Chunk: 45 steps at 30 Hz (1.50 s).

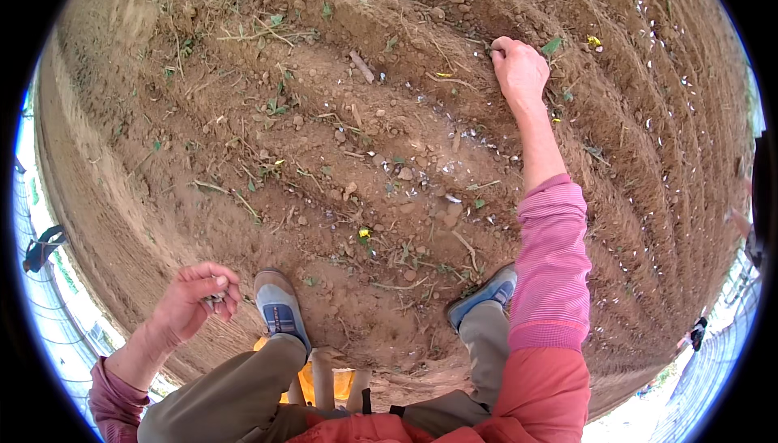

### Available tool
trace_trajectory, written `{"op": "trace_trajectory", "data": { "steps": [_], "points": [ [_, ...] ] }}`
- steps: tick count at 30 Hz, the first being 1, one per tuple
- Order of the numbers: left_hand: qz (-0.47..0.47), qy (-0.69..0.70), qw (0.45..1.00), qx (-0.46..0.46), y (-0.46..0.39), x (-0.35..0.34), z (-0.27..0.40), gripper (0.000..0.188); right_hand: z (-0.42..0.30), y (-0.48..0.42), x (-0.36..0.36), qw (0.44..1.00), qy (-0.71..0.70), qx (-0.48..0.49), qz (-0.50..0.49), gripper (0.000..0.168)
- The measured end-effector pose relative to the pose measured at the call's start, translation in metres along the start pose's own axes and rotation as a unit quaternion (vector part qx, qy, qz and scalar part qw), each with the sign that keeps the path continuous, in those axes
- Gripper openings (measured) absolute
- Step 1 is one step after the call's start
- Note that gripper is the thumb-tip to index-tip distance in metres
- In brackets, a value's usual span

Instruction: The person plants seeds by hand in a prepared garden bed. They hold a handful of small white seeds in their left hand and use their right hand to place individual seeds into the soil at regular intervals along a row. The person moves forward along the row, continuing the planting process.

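Observation:
My right hand point(520, 72) reaches out to the brown soil at the upper right, its fingertips down at the side of a furrow; whether they pinch something is hidden. A green leaf point(551, 46) lies just right of it. Near my left foot, my left hand point(203, 298) is held above the ground with curled fingers around several small pale pieces point(214, 299), perhaps seeds or cloves. Similar small white pieces point(471, 134) are scattered on the soil between my hands, and more lie along the furrows point(649, 35) at the right.
My shoes point(279, 309) stand on the soil, with an orange object point(341, 384) and pale leg-like posts point(322, 376) behind them. Sticks, a short brown piece of wood point(361, 66), clods and weeds litter the ground. Partly visible people point(698, 333) are at the far right rim.

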<state>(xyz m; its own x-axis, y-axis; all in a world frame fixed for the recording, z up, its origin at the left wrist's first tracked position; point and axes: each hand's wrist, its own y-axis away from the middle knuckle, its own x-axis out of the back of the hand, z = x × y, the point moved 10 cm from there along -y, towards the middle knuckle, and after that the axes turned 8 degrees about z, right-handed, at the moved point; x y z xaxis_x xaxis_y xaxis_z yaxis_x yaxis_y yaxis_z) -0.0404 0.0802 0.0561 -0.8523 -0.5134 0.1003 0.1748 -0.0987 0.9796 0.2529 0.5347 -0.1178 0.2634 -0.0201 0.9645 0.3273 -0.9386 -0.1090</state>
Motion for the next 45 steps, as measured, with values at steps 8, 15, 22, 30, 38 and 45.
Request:
{"op": "trace_trajectory", "data": {
  "steps": [8,15,22,30,38,45],
  "points": [
    [0.004,0.008,1.0,-0.002,0.004,0.004,-0.004,0.014,0.009,0.026,0.008,0.959,-0.157,-0.038,-0.234,0.017],
    [-0.009,-0.012,1.0,-0.008,-0.001,-0.012,0.001,0.014,-0.003,-0.003,0.0,0.999,0.005,0.037,-0.019,0.022],
    [-0.007,-0.005,1.0,-0.008,0.002,-0.007,-0.003,0.014,-0.003,0.004,-0.008,1.0,-0.016,0.009,0.015,0.014],
    [-0.011,-0.006,1.0,-0.008,0.0,-0.003,-0.006,0.013,-0.039,-0.003,0.001,0.994,-0.056,0.07,0.067,0.015],
    [-0.01,-0.011,1.0,0.006,-0.005,-0.007,-0.007,0.014,-0.051,-0.015,-0.019,0.996,-0.066,0.038,0.039,0.013],
    [-0.075,-0.042,0.996,0.005,-0.019,-0.039,-0.005,0.015,-0.129,0.09,0.051,0.944,-0.206,0.25,-0.056,0.016]
  ]
}}
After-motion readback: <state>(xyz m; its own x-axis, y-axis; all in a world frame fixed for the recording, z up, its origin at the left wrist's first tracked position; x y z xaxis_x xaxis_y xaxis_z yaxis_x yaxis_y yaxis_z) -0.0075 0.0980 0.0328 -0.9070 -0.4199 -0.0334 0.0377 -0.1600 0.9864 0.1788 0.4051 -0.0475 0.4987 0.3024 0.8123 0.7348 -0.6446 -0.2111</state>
